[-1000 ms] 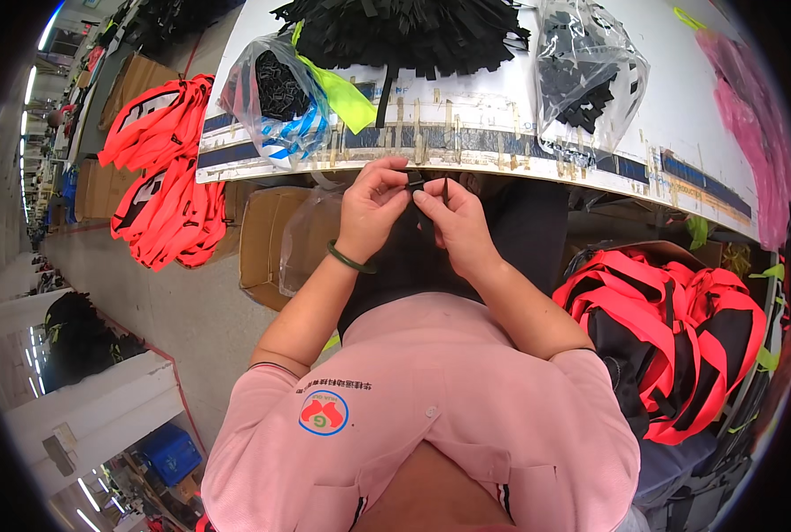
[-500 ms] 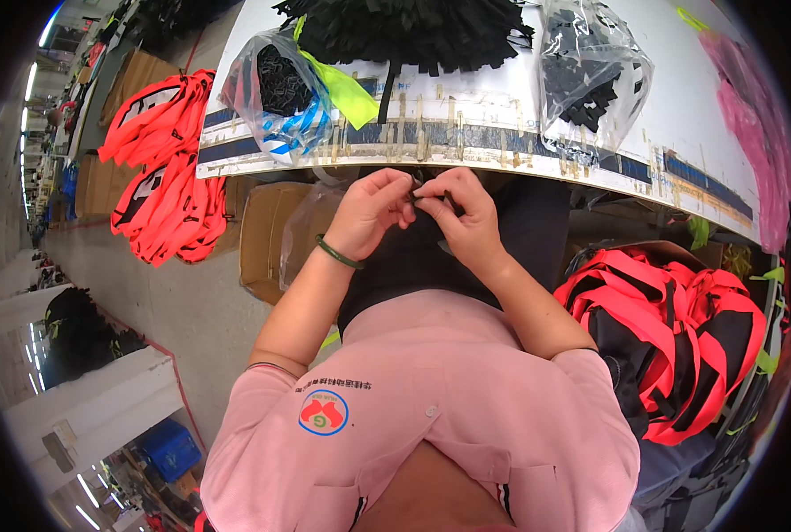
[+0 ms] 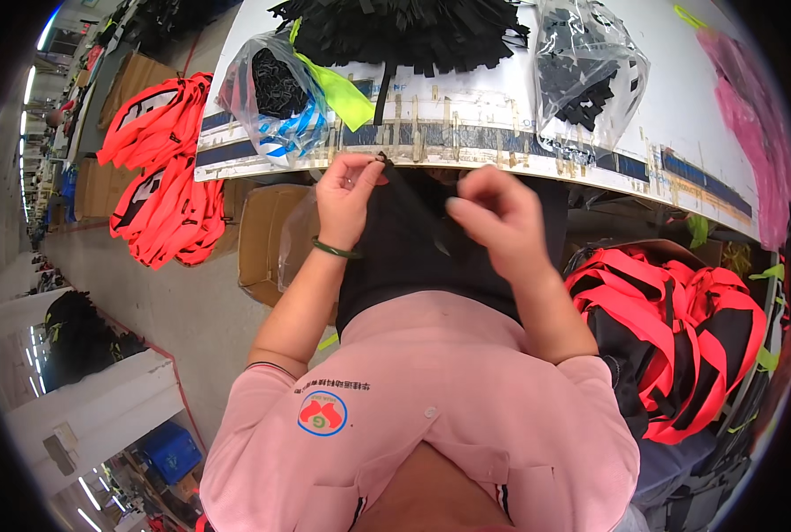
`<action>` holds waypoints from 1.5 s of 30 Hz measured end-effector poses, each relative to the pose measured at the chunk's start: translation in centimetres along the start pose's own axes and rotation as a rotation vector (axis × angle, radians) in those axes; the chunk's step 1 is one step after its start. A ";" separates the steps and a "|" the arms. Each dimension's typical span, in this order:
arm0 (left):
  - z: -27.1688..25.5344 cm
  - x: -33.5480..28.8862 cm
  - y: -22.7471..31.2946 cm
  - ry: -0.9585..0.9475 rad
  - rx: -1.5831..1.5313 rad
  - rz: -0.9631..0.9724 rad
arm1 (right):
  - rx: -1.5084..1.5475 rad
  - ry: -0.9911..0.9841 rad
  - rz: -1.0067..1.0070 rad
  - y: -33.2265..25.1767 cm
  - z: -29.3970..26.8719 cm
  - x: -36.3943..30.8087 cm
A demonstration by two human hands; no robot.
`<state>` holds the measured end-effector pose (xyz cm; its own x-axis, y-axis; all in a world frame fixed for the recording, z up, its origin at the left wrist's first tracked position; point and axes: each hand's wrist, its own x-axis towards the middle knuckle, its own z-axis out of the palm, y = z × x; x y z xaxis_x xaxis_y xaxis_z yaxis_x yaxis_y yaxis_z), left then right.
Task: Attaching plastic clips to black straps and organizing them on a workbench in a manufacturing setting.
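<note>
My left hand [image 3: 349, 199], with a green bangle at its wrist, pinches the end of a black webbing strap [image 3: 411, 197] just below the table's near edge. A small dark piece, too small to make out, sits at the pinched end. From there the strap slants down to the right over my dark lap. To the right, my right hand [image 3: 509, 217] is raised and apart from the left one; its curled fingers are smeared by motion. Beyond both hands, a large heap of black strips [image 3: 404, 40] lies on the white table [image 3: 475, 111], one strip hanging toward me.
A clear bag of black pieces [image 3: 278, 84] and a neon yellow strip [image 3: 344, 96] lie left of the heap. Another clear bag [image 3: 586, 89] and pink plastic [image 3: 750, 133] lie right. Red-and-black bundles [image 3: 670, 337] stand right; red ones [image 3: 160, 168] left, near a cardboard box [image 3: 267, 235].
My hands were together at the table edge and have parted. The left moved slightly left with the strap; the right swung right and lower. The strap now shows stretched out between them.
</note>
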<state>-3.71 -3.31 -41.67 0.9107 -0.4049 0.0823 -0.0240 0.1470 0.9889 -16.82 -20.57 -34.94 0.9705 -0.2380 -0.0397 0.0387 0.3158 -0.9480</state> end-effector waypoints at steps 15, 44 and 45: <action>1.6 -1.6 0.6 -0.127 0.235 0.363 | 0.107 0.116 0.211 5.9 2.2 1.3; 0.7 -1.8 3.9 -0.594 0.423 0.273 | 0.168 0.071 0.317 4.7 -0.5 2.2; 0.8 -1.9 4.1 -0.602 0.436 0.270 | 0.225 0.084 0.316 4.7 -0.7 2.3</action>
<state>-5.89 -2.65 -37.72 0.4733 -0.8430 0.2556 -0.4852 -0.0073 0.8744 -14.58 -20.25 -39.73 0.9204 -0.1682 -0.3530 -0.1986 0.5765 -0.7926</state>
